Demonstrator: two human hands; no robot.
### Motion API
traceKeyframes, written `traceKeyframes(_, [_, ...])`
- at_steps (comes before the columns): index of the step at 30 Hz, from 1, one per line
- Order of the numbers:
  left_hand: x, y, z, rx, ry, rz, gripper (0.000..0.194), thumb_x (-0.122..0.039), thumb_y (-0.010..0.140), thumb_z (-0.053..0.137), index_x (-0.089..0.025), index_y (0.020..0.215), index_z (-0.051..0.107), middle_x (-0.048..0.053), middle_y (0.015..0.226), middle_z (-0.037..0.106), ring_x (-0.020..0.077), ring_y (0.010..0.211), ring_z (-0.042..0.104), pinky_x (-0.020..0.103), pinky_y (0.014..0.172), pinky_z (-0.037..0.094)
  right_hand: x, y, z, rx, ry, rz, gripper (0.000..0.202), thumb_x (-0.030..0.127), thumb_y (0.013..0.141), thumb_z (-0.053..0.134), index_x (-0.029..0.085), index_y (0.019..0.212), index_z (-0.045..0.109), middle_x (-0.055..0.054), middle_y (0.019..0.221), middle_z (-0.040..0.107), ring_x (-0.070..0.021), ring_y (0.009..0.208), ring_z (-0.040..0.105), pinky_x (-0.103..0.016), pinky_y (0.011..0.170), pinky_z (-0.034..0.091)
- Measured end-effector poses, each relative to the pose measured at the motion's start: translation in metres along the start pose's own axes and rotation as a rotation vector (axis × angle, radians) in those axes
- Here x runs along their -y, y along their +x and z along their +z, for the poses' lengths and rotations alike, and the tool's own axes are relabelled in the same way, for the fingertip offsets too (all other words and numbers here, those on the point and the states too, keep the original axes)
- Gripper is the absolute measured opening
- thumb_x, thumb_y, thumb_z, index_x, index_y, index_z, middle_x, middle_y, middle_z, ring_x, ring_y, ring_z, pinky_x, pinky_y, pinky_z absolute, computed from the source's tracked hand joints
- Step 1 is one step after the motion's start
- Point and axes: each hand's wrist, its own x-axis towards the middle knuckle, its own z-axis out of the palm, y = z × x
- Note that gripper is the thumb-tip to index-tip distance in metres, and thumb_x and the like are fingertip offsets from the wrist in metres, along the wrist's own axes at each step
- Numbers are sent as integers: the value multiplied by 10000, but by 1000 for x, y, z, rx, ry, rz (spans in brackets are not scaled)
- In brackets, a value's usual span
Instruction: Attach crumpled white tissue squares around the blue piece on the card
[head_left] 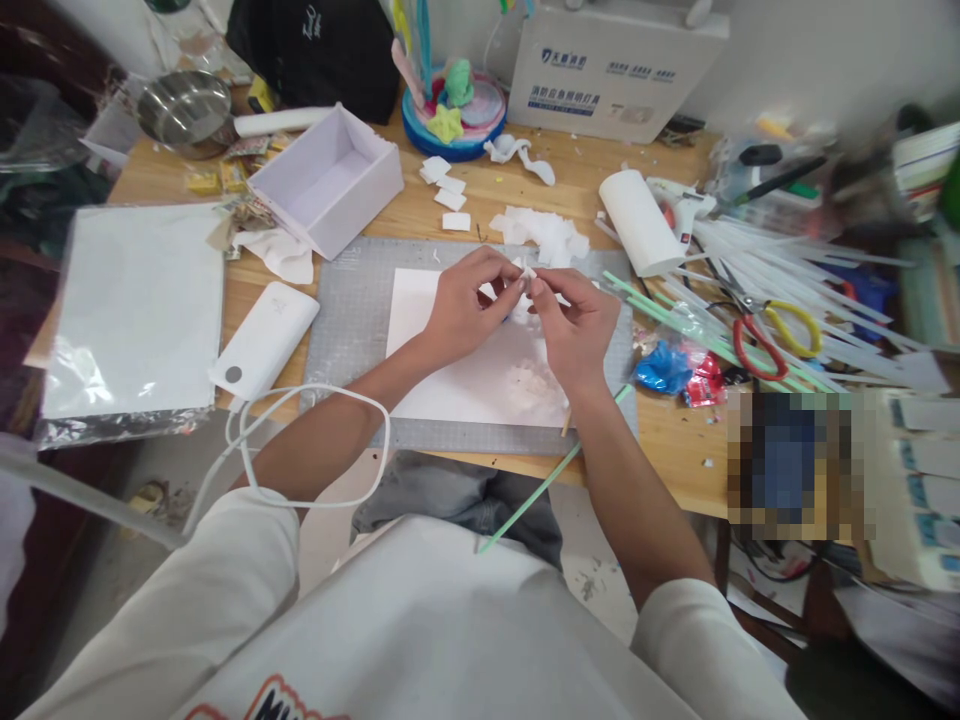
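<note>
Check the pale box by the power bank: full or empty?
Looks empty. The box has no lid on, and its visible inner walls and floor are bare.

Scissors [757, 330] beside green sticks [675, 322].

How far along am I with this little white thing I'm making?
Looks done: small white pieces already lie separate behind the mat. In hand: your left hand and right hand pinch a white scrap above the paper sheet. Possibly left: the white roll sits untouched. I can't tell how finished the scrap is.
</note>
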Motion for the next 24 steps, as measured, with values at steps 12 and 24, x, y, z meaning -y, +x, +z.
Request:
traceKeyframes(12, [-3,2,-3,15,3,-82,302,-456,931,633,-173,829,655,51,844,647,108,774,606,168,498,418,5,1,0,-27,4,49,124,324,848,724,221,886,780,-11,781,763,-146,700,708,-303,685,597])
traceKeyframes(24, [-2,1,-3,27,-5,-70,298,-451,926,635,-179,805,636,42,820,636,106,758,602,165,497,411,0,2,0,-6,-8,49,122,341,863,704,235,857,765,0,751,750,-145,683,699,-295,658,587])
